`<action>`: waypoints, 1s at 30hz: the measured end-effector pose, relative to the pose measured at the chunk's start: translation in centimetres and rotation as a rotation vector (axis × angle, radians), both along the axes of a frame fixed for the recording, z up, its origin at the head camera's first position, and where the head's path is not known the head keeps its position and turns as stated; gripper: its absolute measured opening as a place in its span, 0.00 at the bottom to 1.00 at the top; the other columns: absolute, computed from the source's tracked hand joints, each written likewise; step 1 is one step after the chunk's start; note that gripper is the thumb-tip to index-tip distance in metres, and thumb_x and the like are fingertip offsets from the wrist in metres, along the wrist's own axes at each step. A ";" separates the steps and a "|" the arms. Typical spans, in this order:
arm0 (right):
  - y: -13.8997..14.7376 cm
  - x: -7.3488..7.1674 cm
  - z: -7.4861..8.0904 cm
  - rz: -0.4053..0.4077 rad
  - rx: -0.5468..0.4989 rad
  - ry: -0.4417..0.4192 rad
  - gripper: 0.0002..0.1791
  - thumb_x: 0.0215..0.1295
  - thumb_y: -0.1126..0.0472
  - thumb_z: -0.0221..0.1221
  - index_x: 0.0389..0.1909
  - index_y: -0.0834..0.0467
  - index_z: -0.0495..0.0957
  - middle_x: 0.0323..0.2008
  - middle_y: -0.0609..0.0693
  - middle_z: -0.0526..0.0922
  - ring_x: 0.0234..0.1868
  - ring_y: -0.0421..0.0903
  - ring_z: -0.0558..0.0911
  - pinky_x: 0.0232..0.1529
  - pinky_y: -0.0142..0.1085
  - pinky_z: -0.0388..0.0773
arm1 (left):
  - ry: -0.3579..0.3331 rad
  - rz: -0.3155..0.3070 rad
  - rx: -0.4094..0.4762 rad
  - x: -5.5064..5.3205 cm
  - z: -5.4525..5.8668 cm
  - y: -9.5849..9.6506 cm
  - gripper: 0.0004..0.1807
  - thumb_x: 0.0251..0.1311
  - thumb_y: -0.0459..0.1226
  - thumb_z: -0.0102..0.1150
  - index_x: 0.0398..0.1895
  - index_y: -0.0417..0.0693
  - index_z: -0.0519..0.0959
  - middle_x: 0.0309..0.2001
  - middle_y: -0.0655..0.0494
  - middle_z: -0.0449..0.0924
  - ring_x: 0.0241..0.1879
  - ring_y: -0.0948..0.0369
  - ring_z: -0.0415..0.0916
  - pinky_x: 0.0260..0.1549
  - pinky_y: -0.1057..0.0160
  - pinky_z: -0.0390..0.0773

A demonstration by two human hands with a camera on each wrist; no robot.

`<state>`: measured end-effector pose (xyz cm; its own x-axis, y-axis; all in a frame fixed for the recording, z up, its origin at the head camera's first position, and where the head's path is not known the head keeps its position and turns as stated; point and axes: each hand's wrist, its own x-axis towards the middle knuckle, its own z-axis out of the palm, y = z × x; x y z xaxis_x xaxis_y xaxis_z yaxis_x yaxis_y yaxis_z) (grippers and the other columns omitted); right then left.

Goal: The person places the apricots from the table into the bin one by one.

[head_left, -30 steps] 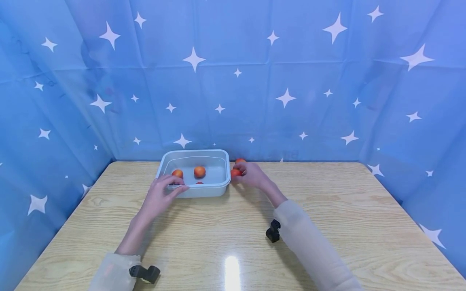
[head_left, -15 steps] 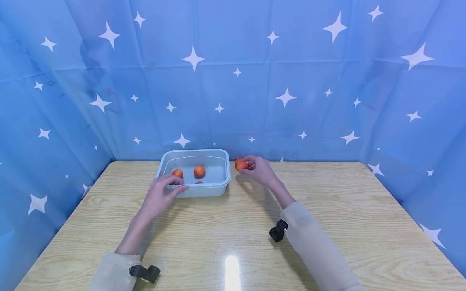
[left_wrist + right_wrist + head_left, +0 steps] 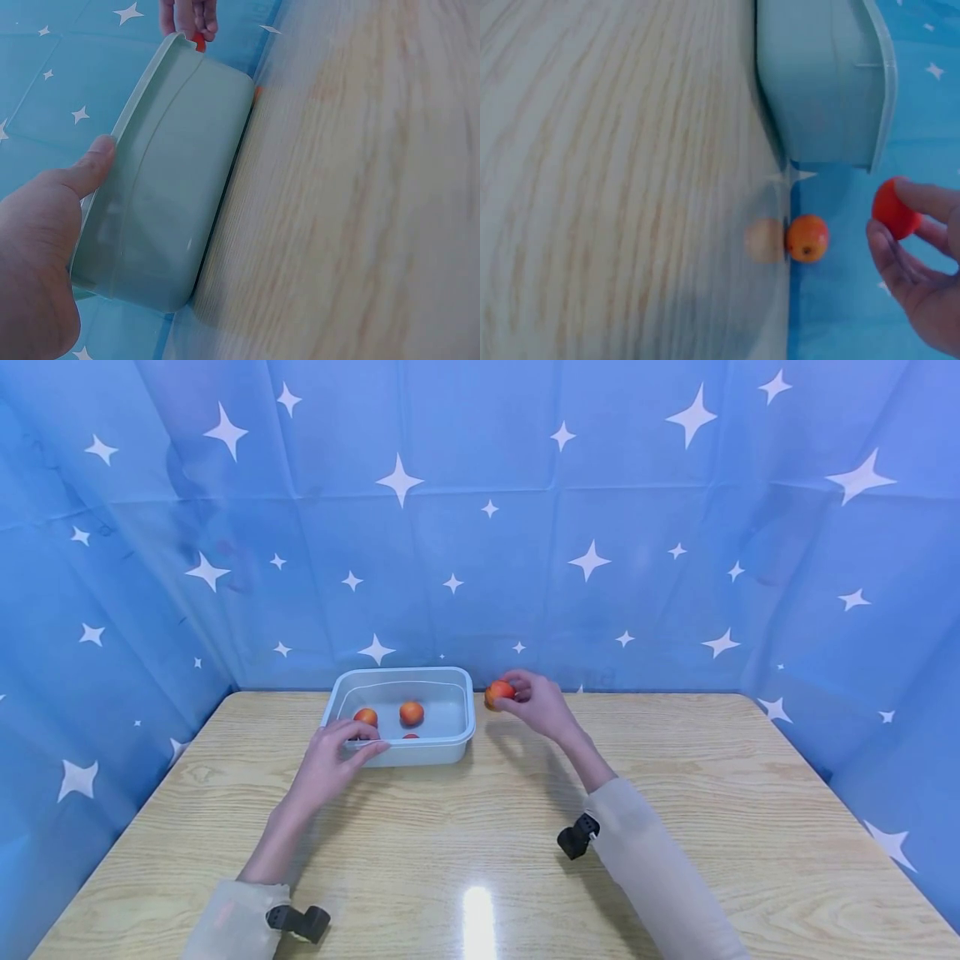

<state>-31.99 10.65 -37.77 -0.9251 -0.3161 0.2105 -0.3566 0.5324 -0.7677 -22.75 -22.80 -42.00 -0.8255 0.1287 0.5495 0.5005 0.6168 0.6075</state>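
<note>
My right hand pinches a small round red-orange fruit between thumb and fingers, raised to the right of a pale blue-green plastic box. A second such fruit sits on the table below it, at the far edge, mostly covered by the held one in the head view. My left hand grips the box's near-left rim, thumb outside and fingers over the inside. Within the box lie a fruit near the middle, another fruit at the left, and one fruit half hidden behind the near wall.
The wood-grain table reaches back to a blue curtain with white stars, which also hangs at both sides. Each sleeve carries a black wrist camera.
My right hand has lifted the fruit from beside the box and moved it back and slightly right, over the other fruit. The left hand and the box stay put.
</note>
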 end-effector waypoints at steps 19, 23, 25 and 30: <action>-2.0 1.6 2.3 0.074 -0.055 0.097 0.22 0.64 0.61 0.69 0.58 0.60 0.79 0.48 0.59 0.85 0.44 0.51 0.85 0.45 0.42 0.81 | -0.001 -0.004 -0.008 0.0 0.1 0.0 0.07 0.56 0.37 0.75 0.34 0.49 0.85 0.35 0.57 0.83 0.43 0.54 0.76 0.52 0.47 0.63; -2.8 2.0 2.5 0.103 -0.065 0.110 0.21 0.64 0.62 0.69 0.57 0.60 0.79 0.48 0.58 0.85 0.44 0.50 0.85 0.44 0.40 0.82 | 0.011 -0.008 -0.005 0.0 0.1 0.0 0.07 0.55 0.36 0.76 0.34 0.49 0.85 0.35 0.58 0.83 0.41 0.55 0.76 0.50 0.49 0.66; -3.2 2.2 2.7 0.114 -0.070 0.112 0.21 0.64 0.63 0.69 0.58 0.61 0.79 0.48 0.58 0.85 0.43 0.50 0.84 0.45 0.40 0.81 | 0.017 -0.010 -0.006 0.0 0.1 0.0 0.07 0.55 0.35 0.76 0.34 0.49 0.85 0.34 0.58 0.83 0.41 0.55 0.76 0.49 0.51 0.67; -4.1 2.8 3.2 0.142 -0.075 0.117 0.22 0.64 0.63 0.69 0.58 0.60 0.79 0.48 0.57 0.85 0.43 0.49 0.84 0.44 0.38 0.82 | 0.020 -0.009 -0.006 0.1 0.2 0.1 0.07 0.54 0.35 0.76 0.34 0.49 0.85 0.34 0.58 0.83 0.41 0.55 0.76 0.48 0.51 0.67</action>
<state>-29.14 6.51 -34.60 -0.8400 -0.4211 0.3421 -0.5135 0.4135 -0.7519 -22.69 -22.74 -41.82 -0.8130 0.1395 0.5654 0.5184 0.6156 0.5935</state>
